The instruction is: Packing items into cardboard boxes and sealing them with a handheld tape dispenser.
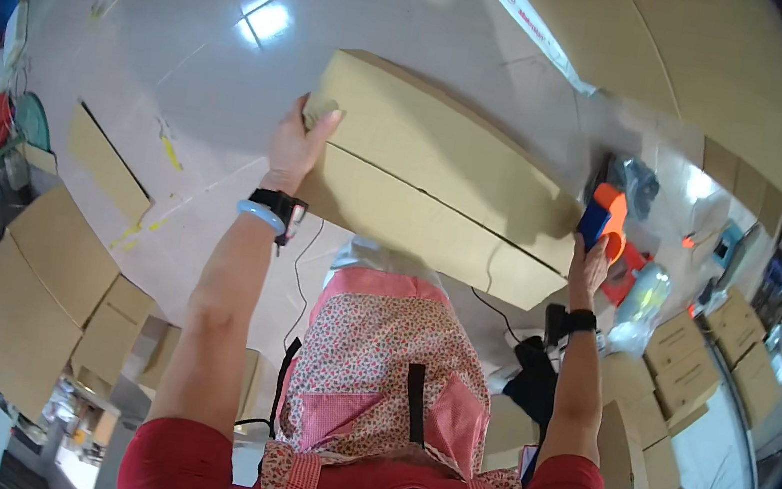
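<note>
A long cardboard box (453, 168) is in front of me at a slant, its left end farther from me than its right. A seam between two flaps runs lengthwise along its upper face; I see no tape over it. At the left end, my left hand (300, 145) is closed on the box's edge, thumb on top. My right hand (589, 269) is wrapped round an orange and blue tape dispenser (607, 221) at the box's right end. How far the dispenser touches the cardboard I cannot tell. Part of that hand's grip is hidden.
Large cardboard (741, 64) fills the upper right. Cardboard boxes (686, 365) stand at the right, with open cartons (40, 293) at the lower left. A flat cardboard piece (105, 161) and yellow strips (171, 149) lie on the tiled floor. A thin cable (301, 282) trails below the box.
</note>
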Tool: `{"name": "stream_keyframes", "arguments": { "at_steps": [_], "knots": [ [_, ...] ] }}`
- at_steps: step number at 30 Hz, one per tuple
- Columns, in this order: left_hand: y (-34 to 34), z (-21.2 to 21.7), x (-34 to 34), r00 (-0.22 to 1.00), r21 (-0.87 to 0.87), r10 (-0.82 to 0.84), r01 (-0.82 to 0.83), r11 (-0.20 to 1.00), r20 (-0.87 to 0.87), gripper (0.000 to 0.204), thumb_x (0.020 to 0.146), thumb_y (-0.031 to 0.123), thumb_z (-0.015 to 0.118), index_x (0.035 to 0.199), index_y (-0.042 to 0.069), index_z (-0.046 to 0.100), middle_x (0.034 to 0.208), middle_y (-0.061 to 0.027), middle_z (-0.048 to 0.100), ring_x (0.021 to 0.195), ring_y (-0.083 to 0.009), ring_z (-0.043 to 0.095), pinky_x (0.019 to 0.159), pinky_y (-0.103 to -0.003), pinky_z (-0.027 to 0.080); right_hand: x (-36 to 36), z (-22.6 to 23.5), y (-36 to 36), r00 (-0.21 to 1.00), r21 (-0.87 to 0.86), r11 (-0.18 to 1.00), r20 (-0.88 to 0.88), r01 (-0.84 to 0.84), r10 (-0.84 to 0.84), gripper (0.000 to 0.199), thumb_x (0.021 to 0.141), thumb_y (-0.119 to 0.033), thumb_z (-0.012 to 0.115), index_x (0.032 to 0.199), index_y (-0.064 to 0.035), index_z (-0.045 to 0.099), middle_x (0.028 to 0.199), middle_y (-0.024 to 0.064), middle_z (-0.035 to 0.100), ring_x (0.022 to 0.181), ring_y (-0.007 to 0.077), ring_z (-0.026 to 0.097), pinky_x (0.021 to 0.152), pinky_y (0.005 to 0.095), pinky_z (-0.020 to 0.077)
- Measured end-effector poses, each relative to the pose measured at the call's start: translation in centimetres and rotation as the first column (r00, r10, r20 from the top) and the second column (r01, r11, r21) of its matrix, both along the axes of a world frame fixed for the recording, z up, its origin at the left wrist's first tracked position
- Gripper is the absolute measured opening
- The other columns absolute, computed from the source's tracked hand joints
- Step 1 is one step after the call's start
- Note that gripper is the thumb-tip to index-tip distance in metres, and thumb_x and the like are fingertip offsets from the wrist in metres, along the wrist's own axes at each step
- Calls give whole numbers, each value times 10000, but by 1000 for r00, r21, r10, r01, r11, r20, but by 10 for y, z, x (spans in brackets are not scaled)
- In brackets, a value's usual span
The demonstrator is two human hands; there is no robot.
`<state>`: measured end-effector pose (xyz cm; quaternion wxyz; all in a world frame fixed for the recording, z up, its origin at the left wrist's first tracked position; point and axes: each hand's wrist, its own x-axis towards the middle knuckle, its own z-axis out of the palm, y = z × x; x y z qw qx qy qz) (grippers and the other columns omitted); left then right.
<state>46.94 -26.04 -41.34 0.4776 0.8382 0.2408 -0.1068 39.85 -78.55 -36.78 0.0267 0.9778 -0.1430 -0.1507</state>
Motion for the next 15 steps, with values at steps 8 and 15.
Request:
{"name": "stream_keyframes", "arguments": {
  "at_steps": [8,15],
  "knots": [
    [37,4,-6,991,232,-131,127,964,1,618,848,511,541,1148,-30,545,895,-253,633,880,-378,617,751,-422,491,19,114,56,905,57,908,133,-415,405,509,800,-263,677,1132,77,496,814,214,619,778,358,603,726,425,457],
    [46,4,-5,994,258,-104,104,960,-13,553,885,477,493,1130,-14,555,878,-241,630,829,-393,612,732,-450,490,77,147,139,976,673,728,-38,-132,213,352,744,-174,727,995,35,596,772,45,638,636,96,571,543,246,457]
  ]
}}
